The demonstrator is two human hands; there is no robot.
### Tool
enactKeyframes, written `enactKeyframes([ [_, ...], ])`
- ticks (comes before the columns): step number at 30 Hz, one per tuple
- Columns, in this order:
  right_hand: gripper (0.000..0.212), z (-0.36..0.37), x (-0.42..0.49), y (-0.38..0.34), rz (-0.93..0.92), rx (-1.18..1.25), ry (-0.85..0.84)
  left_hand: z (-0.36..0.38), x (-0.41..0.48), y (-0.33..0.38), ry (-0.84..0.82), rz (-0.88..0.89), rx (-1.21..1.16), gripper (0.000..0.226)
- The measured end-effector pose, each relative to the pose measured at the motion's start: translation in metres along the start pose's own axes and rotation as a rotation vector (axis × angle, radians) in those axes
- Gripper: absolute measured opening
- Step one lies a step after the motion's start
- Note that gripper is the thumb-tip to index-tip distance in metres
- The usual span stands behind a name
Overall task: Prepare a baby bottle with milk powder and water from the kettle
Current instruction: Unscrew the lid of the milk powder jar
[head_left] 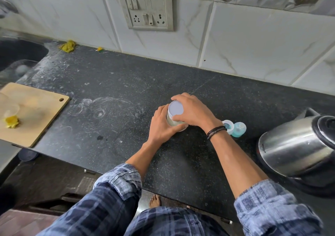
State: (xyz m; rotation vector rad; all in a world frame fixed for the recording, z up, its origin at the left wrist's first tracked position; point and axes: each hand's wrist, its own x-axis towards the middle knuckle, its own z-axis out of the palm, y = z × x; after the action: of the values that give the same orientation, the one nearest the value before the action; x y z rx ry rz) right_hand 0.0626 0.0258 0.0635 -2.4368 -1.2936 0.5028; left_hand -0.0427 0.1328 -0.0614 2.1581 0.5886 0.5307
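A jar (173, 122) stands on the table (108, 90). The left hand (161, 126) has its fingers curled round the jar's body. The right hand (193, 111) has its fingers clamped on the lid (175, 108). Just right of the jar sits the blue bottle (239, 129), and farther right the kettle (293, 145).

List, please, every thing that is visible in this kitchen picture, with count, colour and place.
jar: one, clear with white lid, middle of counter
bottle pieces: two, white and light blue, right of the jar
kettle: one, steel with black top, right end of counter
cutting board: one, light wood, left end
yellow scrap: one, on the board
yellow cloth: one, by the wall near the sink
switchboard: one, grey-white, on the tiled wall
counter: one, black, speckled
left hand: grips the jar's body
right hand: grips the lid; black bracelet on its wrist
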Motion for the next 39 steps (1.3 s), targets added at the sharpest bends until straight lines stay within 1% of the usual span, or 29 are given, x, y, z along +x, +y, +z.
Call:
enactKeyframes([
  [3,0.082,-0.006,0.0,0.0,-0.035,0.035,-0.035,0.0,0.0,0.001,0.001,-0.007,0.005,0.09],
  [7,0.077,-0.004,0.0,-0.002,-0.026,-0.016,0.008,0.001,0.0,0.0,-0.004,-0.004,0.003,0.09],
  [9,0.075,-0.002,0.0,-0.003,-0.024,-0.028,-0.014,0.001,0.001,-0.001,-0.008,0.002,0.005,0.092],
  [12,0.08,-0.007,-0.001,-0.004,-0.044,-0.002,-0.031,0.001,0.001,-0.001,0.0,0.0,0.004,0.09],
  [16,0.071,-0.006,-0.001,-0.004,-0.017,-0.032,0.03,0.002,0.001,-0.001,0.009,0.003,0.01,0.087],
  [18,0.067,-0.003,-0.001,-0.003,0.002,-0.037,0.031,0.002,0.001,-0.002,0.01,0.004,0.01,0.087],
  [21,0.075,-0.006,-0.002,-0.003,-0.036,0.007,-0.013,0.001,0.001,-0.002,0.005,0.0,0.015,0.09],
  [23,0.078,-0.01,-0.001,-0.003,-0.055,0.019,-0.008,0.001,0.001,-0.001,0.004,-0.003,0.01,0.089],
  [26,0.074,-0.006,0.0,-0.003,-0.008,-0.014,0.019,0.001,0.001,0.0,0.003,0.004,0.004,0.089],
  [29,0.073,0.0,0.0,-0.001,0.007,-0.011,-0.017,0.001,0.0,-0.001,0.003,0.001,0.001,0.09],
  [31,0.08,-0.002,0.0,-0.001,-0.018,0.01,-0.05,0.0,0.0,0.0,0.0,0.001,0.005,0.09],
  [33,0.085,-0.004,0.001,-0.001,-0.021,0.033,-0.039,0.0,0.0,0.0,0.001,0.006,0.0,0.089],
  [36,0.08,0.0,0.0,-0.001,0.021,0.008,0.036,0.001,0.0,0.0,0.006,0.006,-0.004,0.088],
  [39,0.074,0.004,-0.001,0.001,-0.006,-0.001,0.033,0.002,-0.001,-0.002,0.004,-0.004,-0.004,0.087],
])
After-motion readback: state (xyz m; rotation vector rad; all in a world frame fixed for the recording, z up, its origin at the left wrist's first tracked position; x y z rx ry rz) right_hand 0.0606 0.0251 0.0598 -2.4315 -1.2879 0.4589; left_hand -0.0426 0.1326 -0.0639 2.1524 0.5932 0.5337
